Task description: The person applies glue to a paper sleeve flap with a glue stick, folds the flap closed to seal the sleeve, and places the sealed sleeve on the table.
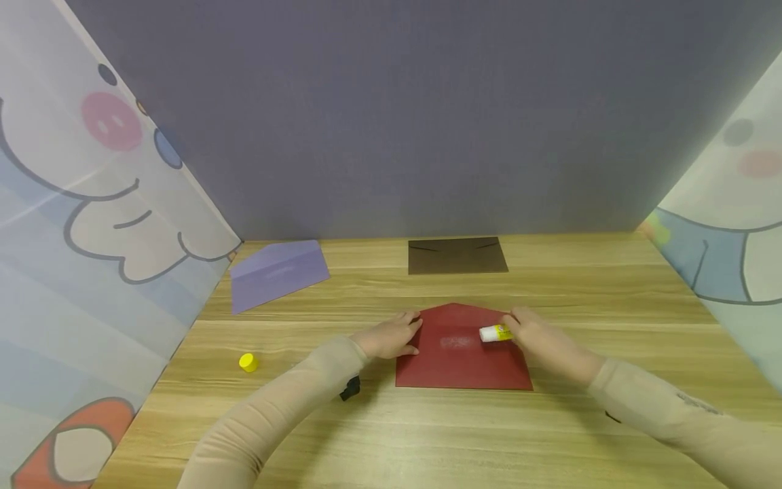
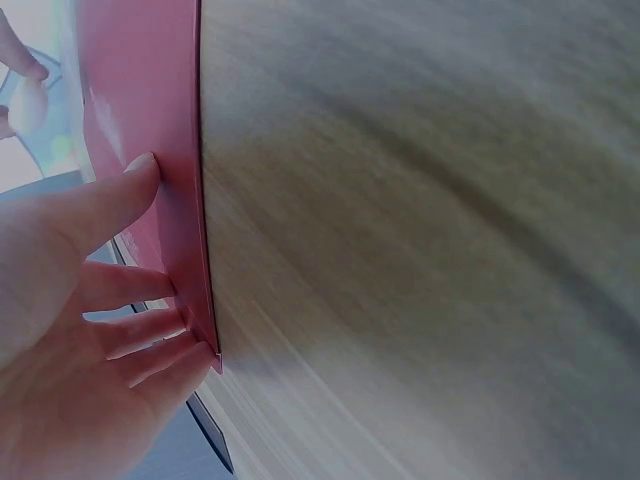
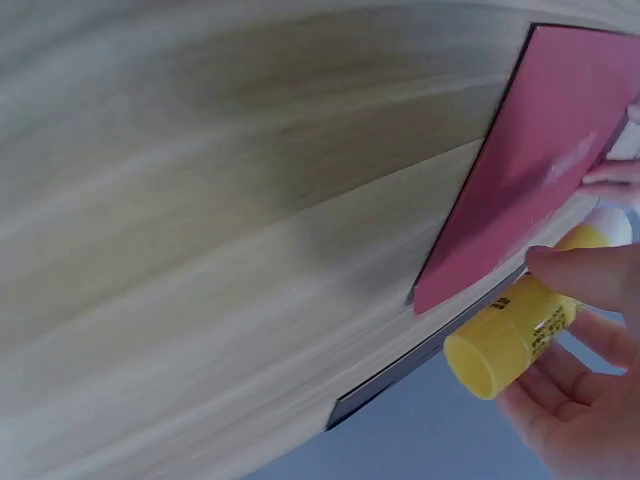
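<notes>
A red envelope (image 1: 458, 370) lies on the wooden table with its pointed flap unfolded toward the far side. Near its middle is a whitish smear (image 1: 457, 341). My left hand (image 1: 387, 337) rests on the envelope's left side, fingers and thumb spread; in the left wrist view the fingertips (image 2: 200, 355) touch it by the edge and corner. Over the envelope's right part, my right hand (image 1: 537, 337) grips a yellow and white glue stick (image 1: 496, 333), tilted sideways with the white end toward the left. The right wrist view shows thumb and fingers round the glue stick's yellow barrel (image 3: 505, 340).
A yellow cap (image 1: 248, 362) stands at the table's left. Farther back lie a purple envelope (image 1: 277, 275) on the left and a dark brown envelope (image 1: 458, 261) in the middle. A grey panel (image 1: 427, 136) rises behind the table; printed cartoon sheets (image 1: 122, 238) flank both sides.
</notes>
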### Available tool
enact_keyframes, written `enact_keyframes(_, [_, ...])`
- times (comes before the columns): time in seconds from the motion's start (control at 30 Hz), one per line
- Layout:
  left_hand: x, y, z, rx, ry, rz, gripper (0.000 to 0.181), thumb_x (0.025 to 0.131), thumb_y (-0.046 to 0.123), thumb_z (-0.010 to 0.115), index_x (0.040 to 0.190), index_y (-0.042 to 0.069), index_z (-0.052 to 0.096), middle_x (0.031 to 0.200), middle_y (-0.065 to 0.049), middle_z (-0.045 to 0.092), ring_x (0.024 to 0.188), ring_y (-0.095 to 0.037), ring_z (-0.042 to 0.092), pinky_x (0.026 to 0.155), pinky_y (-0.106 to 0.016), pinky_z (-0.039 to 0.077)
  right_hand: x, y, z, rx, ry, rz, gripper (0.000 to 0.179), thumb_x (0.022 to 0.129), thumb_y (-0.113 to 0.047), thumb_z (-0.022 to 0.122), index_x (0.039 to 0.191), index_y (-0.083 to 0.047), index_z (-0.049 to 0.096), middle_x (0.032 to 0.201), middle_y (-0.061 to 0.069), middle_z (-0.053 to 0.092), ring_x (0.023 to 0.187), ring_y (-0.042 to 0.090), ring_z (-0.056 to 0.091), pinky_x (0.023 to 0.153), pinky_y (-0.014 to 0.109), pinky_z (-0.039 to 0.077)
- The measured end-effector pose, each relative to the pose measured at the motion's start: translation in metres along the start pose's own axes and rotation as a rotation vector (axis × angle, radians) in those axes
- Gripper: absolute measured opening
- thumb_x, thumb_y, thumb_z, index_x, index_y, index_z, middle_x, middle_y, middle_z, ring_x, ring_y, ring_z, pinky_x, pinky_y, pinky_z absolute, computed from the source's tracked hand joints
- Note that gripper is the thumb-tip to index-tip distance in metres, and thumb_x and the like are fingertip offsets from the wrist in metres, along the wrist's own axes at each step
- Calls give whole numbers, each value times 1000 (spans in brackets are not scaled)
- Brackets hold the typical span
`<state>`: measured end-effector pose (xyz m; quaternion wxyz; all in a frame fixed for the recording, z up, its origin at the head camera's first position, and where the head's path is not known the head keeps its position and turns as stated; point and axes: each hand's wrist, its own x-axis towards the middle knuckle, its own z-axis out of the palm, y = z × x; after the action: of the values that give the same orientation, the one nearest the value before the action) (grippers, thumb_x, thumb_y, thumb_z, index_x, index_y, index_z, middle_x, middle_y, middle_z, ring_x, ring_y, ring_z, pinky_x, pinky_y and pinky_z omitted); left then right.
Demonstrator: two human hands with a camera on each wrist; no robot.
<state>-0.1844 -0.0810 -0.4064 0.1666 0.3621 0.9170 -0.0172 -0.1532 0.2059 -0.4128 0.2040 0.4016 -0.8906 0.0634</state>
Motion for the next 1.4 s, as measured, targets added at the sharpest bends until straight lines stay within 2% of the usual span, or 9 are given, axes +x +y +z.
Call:
enact_keyframes(0.17, [0, 0, 0, 5, 0, -3, 61, 88, 33, 52, 134, -2, 33, 141, -17, 25, 130, -28, 24, 105, -31, 26, -4, 7, -4, 207, 33, 193, 37, 63, 9, 72, 94, 6, 53, 84, 12, 53, 75, 25, 53, 60, 33, 51])
enact_keyframes(0.37, [0, -1, 0, -4, -3, -5, 61, 88, 33, 52, 134, -2, 32, 141, -17, 23, 130, -27, 23, 104, -31, 27, -5, 23, -12, 510, 69, 483, 34, 70, 14, 63, 100, 14, 48, 90, 28, 57, 82, 39, 56, 71, 48, 49])
enact_keyframes(0.47, [0, -1, 0, 1, 0, -5, 61, 88, 33, 52, 134, -2, 32, 141, -17, 23, 130, -27, 23, 104, -31, 27, -8, 32, -16, 583, 65, 593, 36, 74, 9, 63, 104, 17, 44, 95, 32, 55, 87, 43, 55, 76, 51, 47])
enact_keyframes(0.7, [-1, 0, -1, -5, -5, -1, 61, 89, 33, 51, 134, -3, 32, 141, -17, 23, 130, -28, 22, 104, -32, 27, -15, 52, -22, 666, 59, 743, 46, 80, 0, 62, 112, 22, 37, 102, 40, 48, 93, 49, 52, 77, 43, 49])
enact_keyframes(1.0, [1, -1, 1, -1, 0, -3, 61, 89, 34, 50, 135, -2, 31, 142, -17, 23, 131, -28, 21, 105, -32, 25, -33, 79, -24, 707, 75, 906, 53, 87, -15, 56, 121, 19, 32, 111, 40, 45, 100, 46, 48, 65, 8, 45])
enact_keyframes(1.1, [2, -2, 2, -2, 0, -5, 62, 89, 34, 51, 135, -2, 32, 142, -16, 23, 130, -27, 22, 105, -32, 25, -38, 86, -24, 705, 77, 941, 56, 87, -18, 55, 122, 19, 32, 112, 39, 45, 88, 20, 57, 63, 6, 43])
enact_keyframes(1.2, [2, -2, 2, -8, -1, -5, 61, 89, 34, 51, 135, -2, 32, 142, -16, 23, 131, -27, 22, 105, -32, 25, -44, 92, -24, 718, 81, 964, 56, 88, -19, 55, 122, 19, 31, 114, 39, 44, 79, -9, 46, 62, 5, 42])
enact_keyframes(1.27, [2, -1, 2, -6, -1, -5, 61, 89, 34, 50, 135, -2, 31, 142, -16, 23, 131, -27, 22, 105, -32, 25, -47, 94, -24, 728, 75, 979, 57, 88, -19, 54, 122, 20, 30, 115, 39, 43, 76, -16, 39, 62, 4, 41])
enact_keyframes(1.4, [1, -1, 1, -4, -2, -7, 61, 89, 34, 51, 135, -2, 32, 142, -16, 23, 130, -27, 22, 105, -32, 25, -52, 98, -25, 715, 34, 1008, 60, 89, -22, 52, 123, 20, 28, 117, 39, 40, 83, 9, 54, 61, 4, 41])
